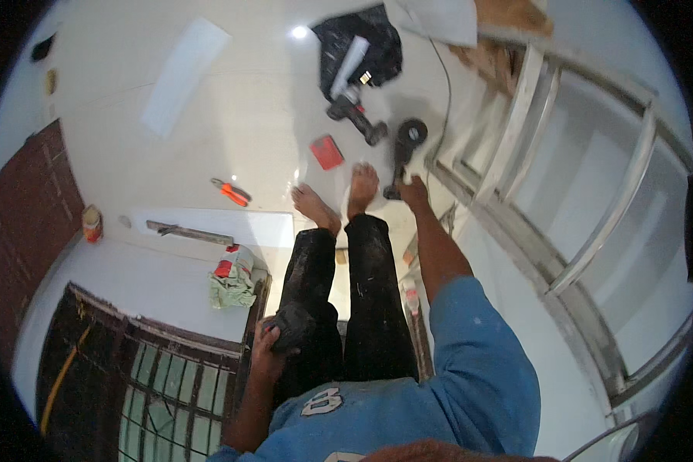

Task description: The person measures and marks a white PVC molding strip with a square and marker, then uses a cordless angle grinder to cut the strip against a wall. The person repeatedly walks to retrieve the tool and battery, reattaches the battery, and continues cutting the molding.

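My right hand reaches down beside my right foot, its fingers closed at the lower end of a black power tool with a round head. My left hand is wrapped round a dark, rounded bundle at my left thigh; what it is I cannot make out. Beyond my feet lies a dark cordless drill, partly against a black plastic bag with a white strip on it. A flat red case rests just ahead of my toes. Orange-handled pliers lie to the left on the pale floor.
A metal ladder stands along the right side. A thin cable runs across the floor near it. At left are a crumpled sack, a wooden strip, a small tub and a barred window.
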Demonstrator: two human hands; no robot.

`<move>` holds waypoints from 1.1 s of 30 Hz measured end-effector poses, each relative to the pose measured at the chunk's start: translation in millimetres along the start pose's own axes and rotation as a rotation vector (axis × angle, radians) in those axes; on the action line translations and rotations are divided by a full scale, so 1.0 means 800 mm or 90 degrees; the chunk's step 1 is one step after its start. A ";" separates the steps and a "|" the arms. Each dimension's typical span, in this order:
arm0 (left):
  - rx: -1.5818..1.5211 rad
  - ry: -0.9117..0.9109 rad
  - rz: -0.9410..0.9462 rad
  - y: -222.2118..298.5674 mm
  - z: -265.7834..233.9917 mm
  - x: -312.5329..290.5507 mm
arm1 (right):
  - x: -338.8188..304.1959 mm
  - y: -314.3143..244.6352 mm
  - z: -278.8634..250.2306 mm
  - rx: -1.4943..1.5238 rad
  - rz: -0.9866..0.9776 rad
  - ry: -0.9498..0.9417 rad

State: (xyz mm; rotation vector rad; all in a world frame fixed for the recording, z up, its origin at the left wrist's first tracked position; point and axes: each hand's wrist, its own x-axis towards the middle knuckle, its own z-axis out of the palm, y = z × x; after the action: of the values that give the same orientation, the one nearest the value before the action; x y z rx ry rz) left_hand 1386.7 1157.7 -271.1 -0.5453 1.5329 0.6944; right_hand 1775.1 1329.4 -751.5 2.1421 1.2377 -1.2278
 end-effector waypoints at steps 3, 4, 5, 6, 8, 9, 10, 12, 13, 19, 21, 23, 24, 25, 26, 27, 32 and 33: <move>0.057 0.020 0.107 0.054 0.037 -0.017 | -0.103 -0.051 -0.071 -0.083 -0.159 -0.165; 0.015 0.003 0.117 0.079 0.052 -0.039 | -0.137 -0.072 -0.101 -0.114 -0.170 -0.243; 0.070 -0.019 0.154 0.098 0.054 -0.036 | -0.114 -0.122 -0.132 -0.136 -0.199 -0.286; 0.125 -0.038 0.191 0.116 0.052 -0.031 | -0.162 -0.131 -0.133 0.030 -0.199 -0.259; 0.242 -0.083 0.255 0.156 0.055 0.007 | -0.240 -0.195 -0.134 0.225 -0.429 -0.407; 0.320 -0.108 0.262 0.183 0.063 0.029 | -0.307 -0.272 -0.180 0.120 -0.605 -0.349; 0.409 -0.133 0.253 0.209 0.064 0.052 | -0.366 -0.328 -0.205 0.021 -0.761 -0.288; 0.529 -0.251 0.295 0.252 0.076 0.126 | -0.403 -0.374 -0.175 -0.056 -0.720 -0.338; 0.565 -0.254 0.302 0.260 0.073 0.180 | -0.389 -0.368 -0.130 -0.067 -0.631 -0.257; 0.681 -0.201 0.299 0.329 0.066 0.410 | -0.171 -0.414 0.054 -0.118 -0.505 0.068; 0.444 -0.174 0.270 0.332 0.038 0.467 | -0.094 -0.424 0.104 -0.114 -0.415 0.131; 0.303 -0.133 0.111 0.356 0.020 0.476 | -0.025 -0.421 0.140 -0.101 -0.338 0.163; 0.250 -0.131 0.094 0.356 -0.010 0.479 | -0.003 -0.421 0.148 -0.095 -0.336 0.185; 0.255 -0.096 0.070 0.351 -0.041 0.479 | 0.011 -0.422 0.156 -0.091 -0.344 0.202; 0.259 -0.067 0.048 0.348 -0.072 0.479 | 0.022 -0.422 0.162 -0.095 -0.347 0.210; 0.286 -0.026 0.031 0.340 -0.108 0.477 | 0.029 -0.425 0.164 -0.099 -0.353 0.221; 0.261 0.152 -0.027 0.270 -0.263 0.418 | -0.003 -0.466 0.141 -0.131 -0.332 0.216; 0.340 0.083 -0.057 0.260 -0.295 0.404 | -0.015 -0.459 0.134 -0.119 -0.354 0.242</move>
State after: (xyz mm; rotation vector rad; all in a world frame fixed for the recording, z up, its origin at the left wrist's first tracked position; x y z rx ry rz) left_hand 1046.5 1157.3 -568.0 -0.2535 1.7195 0.1630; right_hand 1412.4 1450.3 -764.8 2.0139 2.1249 -0.8522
